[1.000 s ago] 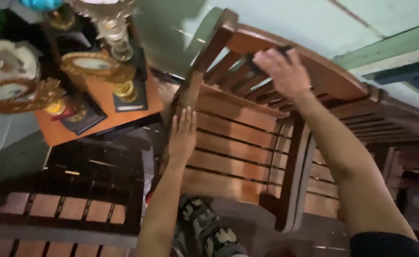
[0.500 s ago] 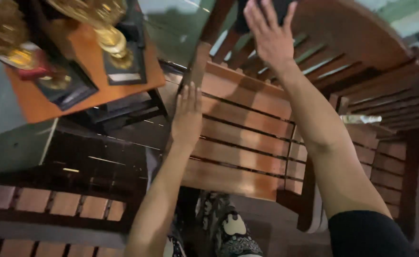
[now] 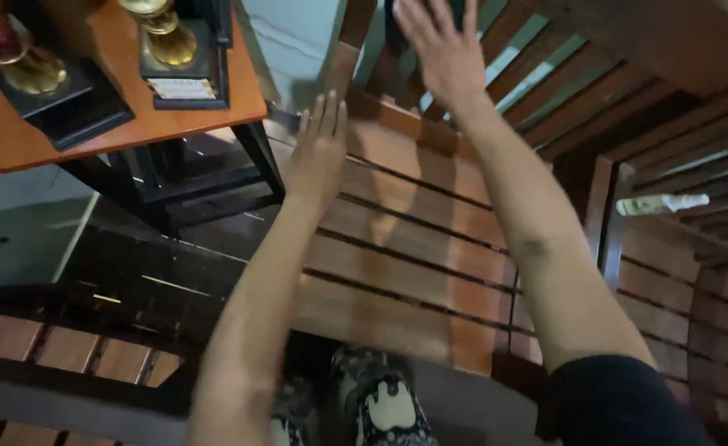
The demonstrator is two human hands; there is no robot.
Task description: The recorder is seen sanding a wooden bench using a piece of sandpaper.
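Seen from the head camera, looking down: a person stands in front of a wooden slatted chair (image 3: 413, 248) and reaches both bare arms out over it. The chair fills the middle of the view, its reddish-brown seat slats running across, its slatted backrest (image 3: 537, 74) rising toward the top edge.

The left hand (image 3: 318, 149) lies flat, palm down, on the rear left part of the seat, near the upright post of the backrest. Its fingers are straight and held close together, pointing away from the person, gripping nothing.

The right hand (image 3: 438, 49) is raised higher, at the backrest slats near the top of the view. Its fingers are spread and extended, blurred at the tips; whether they touch the slats or a dark shape behind them cannot be told.

To the left stands an orange-topped side table (image 3: 116, 124) on a dark frame, carrying gold trophies (image 3: 166, 37) on black bases. To the right are more slatted wooden seats, and a small white bottle (image 3: 661, 203) lies on its side on one of them. At the bottom edge, patterned trousers (image 3: 380, 405) show below the seat, and another slatted bench (image 3: 58, 347) sits at lower left.
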